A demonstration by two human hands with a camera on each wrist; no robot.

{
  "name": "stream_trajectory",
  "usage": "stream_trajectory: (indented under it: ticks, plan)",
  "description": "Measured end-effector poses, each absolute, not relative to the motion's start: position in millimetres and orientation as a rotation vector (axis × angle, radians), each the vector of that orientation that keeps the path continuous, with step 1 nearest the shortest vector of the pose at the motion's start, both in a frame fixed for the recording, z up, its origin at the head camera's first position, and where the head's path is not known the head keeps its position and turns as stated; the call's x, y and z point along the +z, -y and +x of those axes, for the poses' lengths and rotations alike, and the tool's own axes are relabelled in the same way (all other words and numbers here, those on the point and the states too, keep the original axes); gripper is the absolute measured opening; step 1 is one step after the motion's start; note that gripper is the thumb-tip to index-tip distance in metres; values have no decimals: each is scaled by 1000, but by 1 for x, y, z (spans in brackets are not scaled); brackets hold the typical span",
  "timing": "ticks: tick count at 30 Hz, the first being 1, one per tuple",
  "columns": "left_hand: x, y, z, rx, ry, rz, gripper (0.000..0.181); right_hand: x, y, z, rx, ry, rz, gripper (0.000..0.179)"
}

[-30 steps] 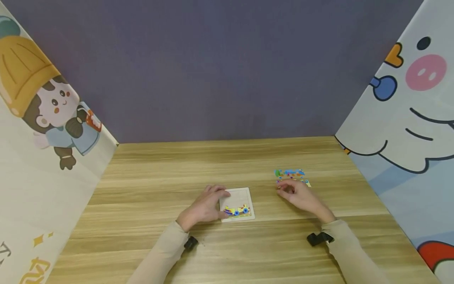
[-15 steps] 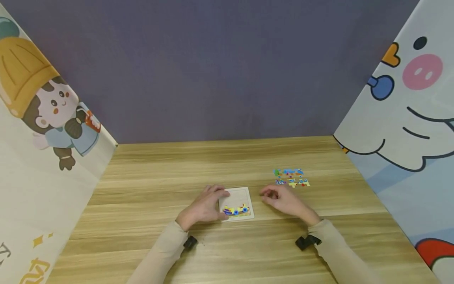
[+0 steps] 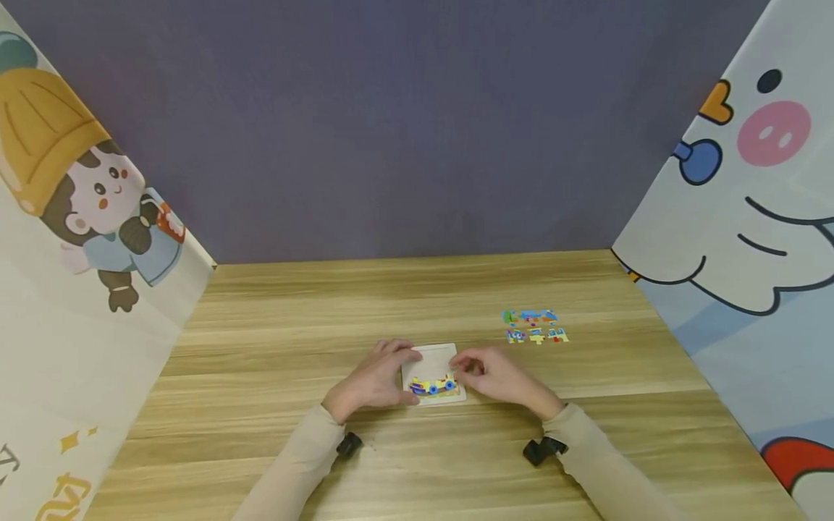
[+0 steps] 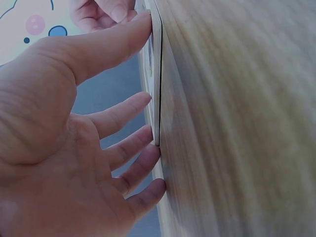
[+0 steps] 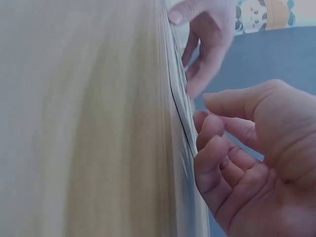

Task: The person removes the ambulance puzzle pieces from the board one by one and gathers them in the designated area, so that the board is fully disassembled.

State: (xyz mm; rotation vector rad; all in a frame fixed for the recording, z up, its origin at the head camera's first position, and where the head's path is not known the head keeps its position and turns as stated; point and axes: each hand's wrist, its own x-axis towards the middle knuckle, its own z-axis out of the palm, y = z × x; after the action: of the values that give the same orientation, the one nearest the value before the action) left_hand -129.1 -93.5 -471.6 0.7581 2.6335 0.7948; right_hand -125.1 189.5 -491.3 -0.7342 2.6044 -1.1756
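A small square puzzle board (image 3: pixel 430 359) with a pale frame lies on the wooden table. Joined pieces (image 3: pixel 433 386) along its near side show a yellow vehicle with blue wheels. My left hand (image 3: pixel 371 376) steadies the board, thumb on its near left corner and fingers along the left edge; the left wrist view shows these fingers (image 4: pixel 123 116) fairly straight. Over the board's right edge, my right hand (image 3: pixel 498 375) has thumb and fingers curled together in a pinch. It seems to hold a puzzle piece, which the fingertips (image 5: pixel 210 128) hide.
Loose puzzle pieces (image 3: pixel 534 325) lie in two rows at the right, beyond my right hand. A grey panel (image 3: pixel 417 130) stands behind the table (image 3: pixel 293 304). Walls with cartoon prints (image 3: pixel 775 134) flank it on both sides.
My right hand has moved left from the loose pieces to the board's right edge, its fingers still curled. The near row of pieces is uncovered. My left hand and the board stay put.
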Motion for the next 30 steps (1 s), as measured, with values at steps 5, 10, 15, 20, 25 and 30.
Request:
stream_trajectory:
  ticks: [5, 10, 15, 20, 25, 30]
  plan:
    - [-472, 95, -129, 803, -2633, 773, 74, -491, -170, -122, -1175, -2556, -783, 22]
    - [-475, 96, -130, 810, -2640, 795, 67, -492, -152, -118, -1163, -2516, -810, 24]
    - [-475, 96, -130, 810, -2646, 804, 60, -489, -138, -116, -1144, -2525, -785, 29]
    - [-474, 97, -129, 799, -2622, 806, 61, -485, -131, -114, -1129, -2521, -703, 30]
    - [-474, 98, -130, 806, -2596, 813, 60, -484, -126, -113, -1086, -2521, -627, 26]
    - [-475, 98, -131, 812, -2605, 807, 59, -487, -122, -113, -1031, -2555, -582, 28]
